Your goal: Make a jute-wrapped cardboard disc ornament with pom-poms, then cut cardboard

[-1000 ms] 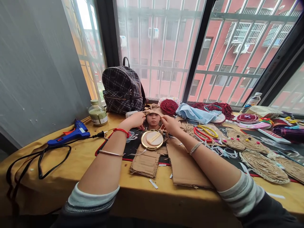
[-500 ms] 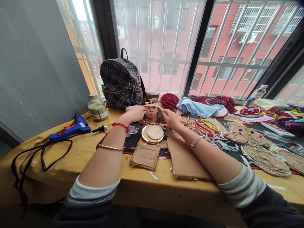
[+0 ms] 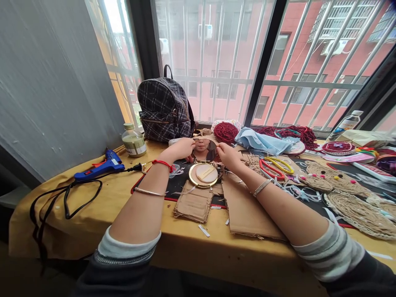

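Observation:
An opened makeup compact (image 3: 192,178) lies in front of me, with a gold rim and a pale round powder puff (image 3: 206,173) in its base. Its raised round mirror (image 3: 204,153) faces me and reflects part of a person. My left hand (image 3: 182,148) pinches the mirror's left edge. At the opposite edge, the fingers of my right hand (image 3: 228,156) are closed on the mirror too. Under the compact's front are stacked cardboard pieces (image 3: 194,205), and a larger cardboard sheet (image 3: 247,214) lies beneath my right forearm.
A blue glue gun (image 3: 100,167) with a black cord lies left, near a glass bottle (image 3: 133,142). Behind stand a plaid backpack (image 3: 163,109) and dark red yarn (image 3: 226,133). Red and yellow scissors handles (image 3: 278,166) and coiled twine mats (image 3: 355,206) are at right.
The whole view has shifted, so things appear slightly farther right. The mirror's reflection now shows less of the face. Both hands keep their hold on the mirror.

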{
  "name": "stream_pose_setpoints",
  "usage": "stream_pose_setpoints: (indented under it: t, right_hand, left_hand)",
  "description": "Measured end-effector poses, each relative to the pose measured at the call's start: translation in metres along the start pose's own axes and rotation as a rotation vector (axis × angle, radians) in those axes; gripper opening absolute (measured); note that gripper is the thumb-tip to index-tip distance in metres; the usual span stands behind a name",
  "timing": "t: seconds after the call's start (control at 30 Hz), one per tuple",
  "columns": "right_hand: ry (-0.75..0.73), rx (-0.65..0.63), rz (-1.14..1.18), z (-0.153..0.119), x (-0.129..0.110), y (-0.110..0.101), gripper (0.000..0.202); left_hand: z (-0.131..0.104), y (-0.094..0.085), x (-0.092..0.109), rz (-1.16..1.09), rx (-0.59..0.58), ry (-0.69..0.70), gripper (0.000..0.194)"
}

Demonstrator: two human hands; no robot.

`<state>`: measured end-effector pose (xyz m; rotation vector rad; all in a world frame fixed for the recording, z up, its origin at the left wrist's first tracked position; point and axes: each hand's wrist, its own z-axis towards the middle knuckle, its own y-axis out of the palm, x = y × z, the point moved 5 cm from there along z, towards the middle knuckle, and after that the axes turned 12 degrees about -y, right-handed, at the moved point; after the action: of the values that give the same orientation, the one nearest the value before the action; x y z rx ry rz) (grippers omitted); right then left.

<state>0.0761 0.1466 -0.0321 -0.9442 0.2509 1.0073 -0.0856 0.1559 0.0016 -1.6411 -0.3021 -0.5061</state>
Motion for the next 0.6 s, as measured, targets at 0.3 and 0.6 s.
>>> stream_pose_setpoints:
  t: [0.3,0.6]
  right_hand:
    - [-0.025,0.034,0.014,0.0002,0.0015,-0.0012,0.017]
    - [-0.004,0.039,0.044,-0.0005,-0.0006,-0.0021,0.017]
  left_hand:
    - [0.0002,0.0006,-0.0019,-0.036,-0.007,0.014,0.018]
    - [-0.0055,-0.0020,0.0034,0.018,0.043,0.013,0.022]
